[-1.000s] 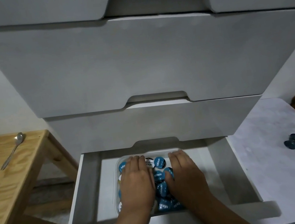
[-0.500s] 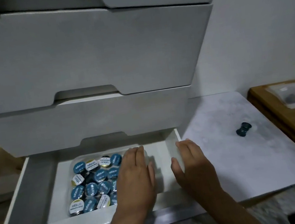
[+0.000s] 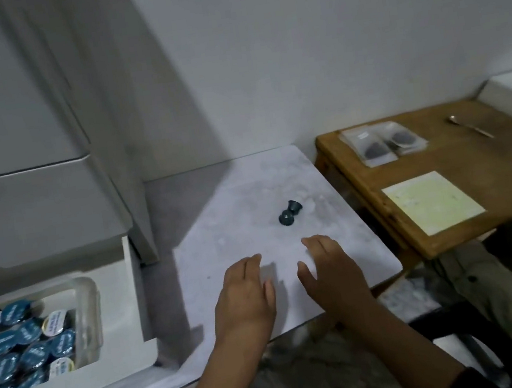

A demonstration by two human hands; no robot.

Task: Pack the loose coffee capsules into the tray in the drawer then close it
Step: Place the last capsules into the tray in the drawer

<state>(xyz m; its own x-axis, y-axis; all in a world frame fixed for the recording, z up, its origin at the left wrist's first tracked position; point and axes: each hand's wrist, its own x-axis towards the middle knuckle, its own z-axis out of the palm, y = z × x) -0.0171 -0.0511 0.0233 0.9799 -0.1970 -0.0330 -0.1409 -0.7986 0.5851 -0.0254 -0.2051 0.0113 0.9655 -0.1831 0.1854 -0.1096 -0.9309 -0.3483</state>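
Two dark coffee capsules (image 3: pixel 290 212) lie on the white marble board (image 3: pixel 238 216), touching each other end to end. They are the loose ones left to pack. The left hand (image 3: pixel 246 297) and the right hand (image 3: pixel 328 272) are both over the board, near the capsules but not touching them. Both hands hold nothing, and their fingers are spread and loose.

The drawer (image 3: pixel 132 309) is pulled out on the left. Inside it sits the clear tray (image 3: pixel 92 312), almost full of blue-topped capsules (image 3: pixel 25 338).

The step in hand looks like reaching for the last two capsules. Next, a hand needs to go a bit further forward and pinch them gently, since they are small and round and could roll away. Then they go into the tray, and the drawer gets pushed shut.
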